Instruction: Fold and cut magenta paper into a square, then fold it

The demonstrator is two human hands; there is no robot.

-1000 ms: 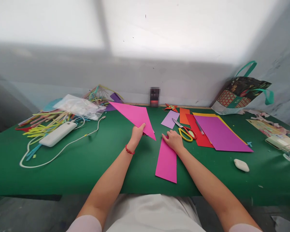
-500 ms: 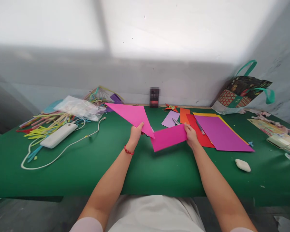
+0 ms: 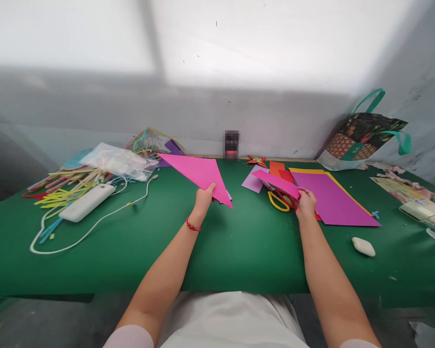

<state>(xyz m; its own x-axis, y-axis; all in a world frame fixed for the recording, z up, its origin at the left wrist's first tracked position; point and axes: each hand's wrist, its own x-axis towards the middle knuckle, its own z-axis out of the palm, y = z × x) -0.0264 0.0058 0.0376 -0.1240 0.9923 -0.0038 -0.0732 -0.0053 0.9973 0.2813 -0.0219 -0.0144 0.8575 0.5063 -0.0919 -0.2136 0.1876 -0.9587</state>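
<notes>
Left grip [image 3: 204, 199]: we pinch the pink paper triangle [image 3: 203, 173] near its lower corner.
Right grip [image 3: 306, 200]: we pinch the pink paper rectangle [image 3: 278, 181] by its right end.
Long axis: leftward and away from us, partly hiding the scissors [image 3: 275, 208].

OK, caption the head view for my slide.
Left hand grips pink triangular paper; right hand holds pink paper strip, partly hiding yellow-and-red-handled scissors.

No text, number or brand can be read. Any marks on the green band [image 3: 352, 151] of the patterned bag [image 3: 362, 130] or on the printed sheet [image 3: 389, 189] are too small to make out; the dark object [image 3: 232, 144] by the wall [image 3: 275, 116] is pixelated.
</notes>
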